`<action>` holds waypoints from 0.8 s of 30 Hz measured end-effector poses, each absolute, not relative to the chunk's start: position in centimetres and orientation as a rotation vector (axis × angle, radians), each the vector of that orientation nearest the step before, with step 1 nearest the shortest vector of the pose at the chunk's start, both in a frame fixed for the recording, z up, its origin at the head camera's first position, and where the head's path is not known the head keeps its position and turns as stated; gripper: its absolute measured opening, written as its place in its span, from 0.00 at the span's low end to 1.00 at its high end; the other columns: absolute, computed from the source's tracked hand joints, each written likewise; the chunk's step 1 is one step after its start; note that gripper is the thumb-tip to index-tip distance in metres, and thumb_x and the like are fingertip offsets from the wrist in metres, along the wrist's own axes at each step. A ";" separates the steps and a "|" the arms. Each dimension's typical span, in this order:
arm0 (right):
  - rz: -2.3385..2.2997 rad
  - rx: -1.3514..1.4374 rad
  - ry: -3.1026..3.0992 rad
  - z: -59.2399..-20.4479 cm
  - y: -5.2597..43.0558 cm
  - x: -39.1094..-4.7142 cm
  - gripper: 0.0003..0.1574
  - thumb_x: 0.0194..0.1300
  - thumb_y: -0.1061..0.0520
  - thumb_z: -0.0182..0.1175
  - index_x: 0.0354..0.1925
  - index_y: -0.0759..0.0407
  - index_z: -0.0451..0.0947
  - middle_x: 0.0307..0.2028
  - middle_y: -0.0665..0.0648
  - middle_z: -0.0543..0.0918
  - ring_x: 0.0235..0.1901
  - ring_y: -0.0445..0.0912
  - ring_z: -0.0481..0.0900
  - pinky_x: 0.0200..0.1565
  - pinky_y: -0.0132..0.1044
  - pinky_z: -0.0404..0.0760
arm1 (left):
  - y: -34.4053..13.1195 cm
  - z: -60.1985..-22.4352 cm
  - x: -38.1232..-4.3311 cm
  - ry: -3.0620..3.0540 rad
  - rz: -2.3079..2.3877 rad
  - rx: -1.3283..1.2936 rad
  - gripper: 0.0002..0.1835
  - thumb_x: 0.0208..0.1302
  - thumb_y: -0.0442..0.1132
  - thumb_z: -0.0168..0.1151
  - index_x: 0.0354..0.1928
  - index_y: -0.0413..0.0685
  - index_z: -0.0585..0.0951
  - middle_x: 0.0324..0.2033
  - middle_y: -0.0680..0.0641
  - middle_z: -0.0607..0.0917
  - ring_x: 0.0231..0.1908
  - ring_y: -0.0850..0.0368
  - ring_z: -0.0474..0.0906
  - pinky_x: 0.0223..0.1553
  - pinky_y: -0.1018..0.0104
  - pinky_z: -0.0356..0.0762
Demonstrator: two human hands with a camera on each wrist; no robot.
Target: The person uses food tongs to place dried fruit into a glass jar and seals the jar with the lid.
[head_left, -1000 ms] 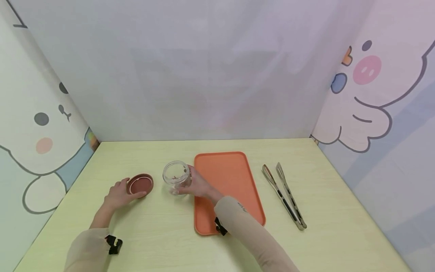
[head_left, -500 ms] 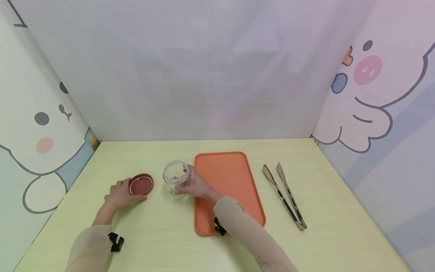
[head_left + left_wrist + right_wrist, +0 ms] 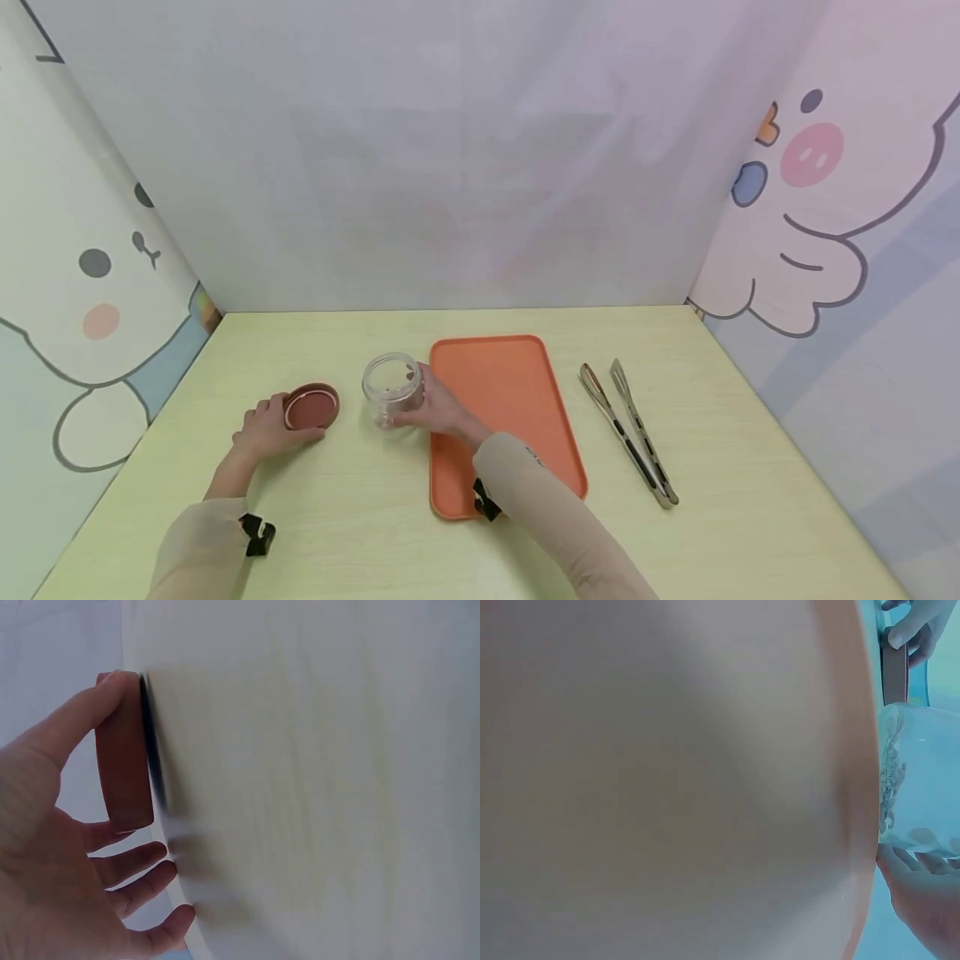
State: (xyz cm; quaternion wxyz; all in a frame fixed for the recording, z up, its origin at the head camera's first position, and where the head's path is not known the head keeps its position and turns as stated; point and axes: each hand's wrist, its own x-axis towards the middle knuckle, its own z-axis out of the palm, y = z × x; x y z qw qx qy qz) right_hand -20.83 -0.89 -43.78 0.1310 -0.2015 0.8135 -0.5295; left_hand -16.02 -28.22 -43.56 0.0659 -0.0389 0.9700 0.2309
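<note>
My left hand [image 3: 266,427] pinches a round reddish-brown lid [image 3: 311,411] between thumb and forefinger, on the left part of the table. In the head view the lid's hollow inside faces up; the left wrist view shows the lid [image 3: 126,765] edge-on, close over the table, with the other fingers spread below it. A clear glass jar [image 3: 390,379], mouth up and uncovered, stands between the lid and an orange tray. My right hand [image 3: 441,407] grips the jar's right side. Small brownish bits show through the glass of the jar [image 3: 922,776] in the right wrist view.
The orange tray [image 3: 498,383] lies flat right of the jar, under my right forearm. Metal tongs [image 3: 630,437] with black grip parts lie spread at the tray's right. Printed cloth walls [image 3: 450,167] close off the table's back and sides.
My left hand has shifted slightly forward and right around the lid. The jar has moved a touch to the right in my right hand. Tray and tongs stay put.
</note>
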 end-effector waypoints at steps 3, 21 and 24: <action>-1.557 -0.584 2.363 -43.6 -0.8 -20.8 0.60 0.39 0.50 0.73 0.65 0.52 0.49 0.56 0.55 0.67 0.54 0.42 0.63 0.54 0.41 0.60 | -28.3 -43.6 -16.1 2.931 0.708 -0.115 0.55 0.42 0.63 0.64 0.56 0.24 0.53 0.47 0.23 0.60 0.47 0.27 0.54 0.36 0.31 0.58; -1.667 -0.678 2.294 -38.2 1.9 -18.8 0.46 0.45 0.60 0.69 0.59 0.61 0.56 0.48 0.52 0.69 0.50 0.48 0.66 0.52 0.46 0.64 | -28.4 -43.4 -16.1 2.946 1.060 -0.040 0.53 0.48 0.55 0.65 0.56 0.18 0.49 0.47 0.21 0.61 0.48 0.28 0.60 0.45 0.40 0.62; -1.680 -0.692 2.295 -38.1 2.4 -18.8 0.45 0.45 0.60 0.69 0.58 0.61 0.57 0.47 0.51 0.70 0.49 0.48 0.68 0.51 0.46 0.65 | -28.4 -43.3 -16.1 2.913 1.147 -0.065 0.53 0.48 0.55 0.65 0.58 0.19 0.48 0.49 0.22 0.60 0.50 0.29 0.59 0.46 0.41 0.61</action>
